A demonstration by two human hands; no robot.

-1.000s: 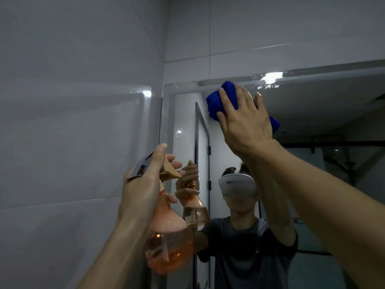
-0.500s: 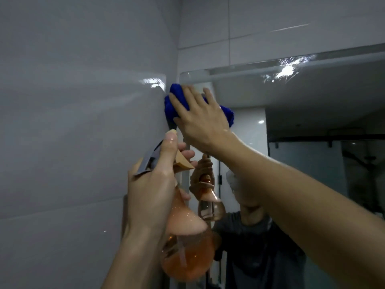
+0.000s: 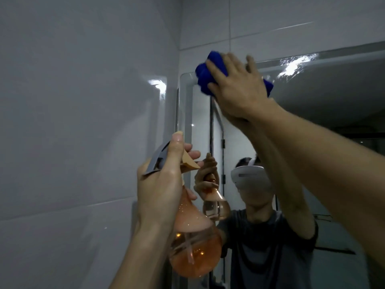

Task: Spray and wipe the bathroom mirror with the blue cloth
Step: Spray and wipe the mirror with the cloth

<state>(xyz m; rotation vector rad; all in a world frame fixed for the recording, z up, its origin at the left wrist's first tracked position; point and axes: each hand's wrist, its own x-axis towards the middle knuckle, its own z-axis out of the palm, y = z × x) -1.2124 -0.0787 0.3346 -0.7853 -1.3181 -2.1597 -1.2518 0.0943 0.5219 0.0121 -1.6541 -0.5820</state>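
Left of the frame: glossy tiled wall [image 3: 83,122], bare. Lower centre: left hand [image 3: 160,190] wraps the neck of the spray bottle [image 3: 194,253], fingers curled at the trigger, nozzle close to the mirror [image 3: 333,105]. Risk: a stray squeeze wets the tiles, or the raised bottle knocks the glass. Upper centre-right: right hand [image 3: 239,88] presses the bunched blue cloth [image 3: 205,78] flat-fingered on the mirror's top left corner. Risk: the cloth slips from under the open palm; droplets further right go unwiped.
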